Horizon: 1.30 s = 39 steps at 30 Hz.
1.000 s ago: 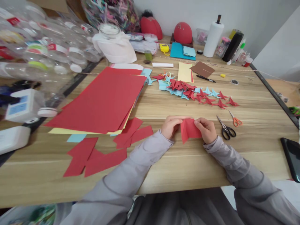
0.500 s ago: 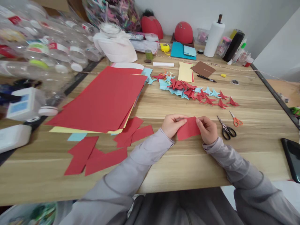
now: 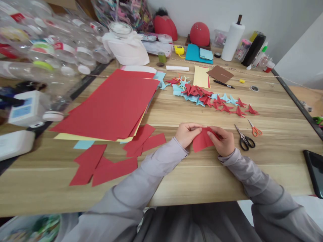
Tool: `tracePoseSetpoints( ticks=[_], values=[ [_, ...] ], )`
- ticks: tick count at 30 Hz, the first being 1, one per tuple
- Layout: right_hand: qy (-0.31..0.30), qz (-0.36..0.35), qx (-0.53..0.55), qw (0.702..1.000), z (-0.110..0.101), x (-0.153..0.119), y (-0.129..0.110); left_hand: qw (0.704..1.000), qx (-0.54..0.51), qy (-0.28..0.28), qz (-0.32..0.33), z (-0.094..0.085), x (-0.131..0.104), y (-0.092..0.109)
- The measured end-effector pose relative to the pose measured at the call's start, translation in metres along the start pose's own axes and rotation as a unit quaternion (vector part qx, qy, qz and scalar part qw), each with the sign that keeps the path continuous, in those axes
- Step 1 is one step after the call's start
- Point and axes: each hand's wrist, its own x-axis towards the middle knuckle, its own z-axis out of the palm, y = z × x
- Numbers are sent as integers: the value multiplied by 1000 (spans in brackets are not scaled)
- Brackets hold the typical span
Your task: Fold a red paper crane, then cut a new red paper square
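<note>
A small creased piece of red paper (image 3: 202,141) is held above the wooden table (image 3: 191,181). My left hand (image 3: 187,134) pinches its left edge, thumb on the near face. On the other side, my right hand (image 3: 222,139) grips the right part, its thumb lying farther in over the paper. Fingers behind the sheet are partly hidden. Black-handled scissors (image 3: 245,139) and small orange-handled scissors (image 3: 255,130) lie just right of my right hand. Beyond my hands spreads a cluster of folded red and light-blue paper cranes (image 3: 196,92).
A stack of large red sheets (image 3: 113,104) lies to the left, with cut red strips (image 3: 114,171) in front. Plastic bottles (image 3: 63,50) crowd the far left. A black phone (image 3: 314,171) sits at the right edge. A yellow tape measure (image 3: 179,50) and white roll (image 3: 233,42) stand behind.
My right hand has shifted inward, its thumb moving left over the red paper. The paper's right side now bends under that hand. My left hand keeps its pinch.
</note>
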Motion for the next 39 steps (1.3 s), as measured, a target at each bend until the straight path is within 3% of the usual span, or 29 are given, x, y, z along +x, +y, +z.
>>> tracePoseSetpoints(
  ticks=[10,18,27,34,39],
  values=[
    [-36,-44,-20,998,-3,0,-2,1000,22,-4,0,-1,1,-1],
    [-26,18,8,999,-2,1,0,999,43,11,6,-1,1,0],
    [-85,-29,79,993,-5,1,4,999,41,10,10,-3,3,0],
    [-87,13,60,994,-5,3,-4,997,66,19,21,-2,2,6],
    [-50,89,68,992,0,1,3,995,95,15,41,-2,0,8]
  ],
)
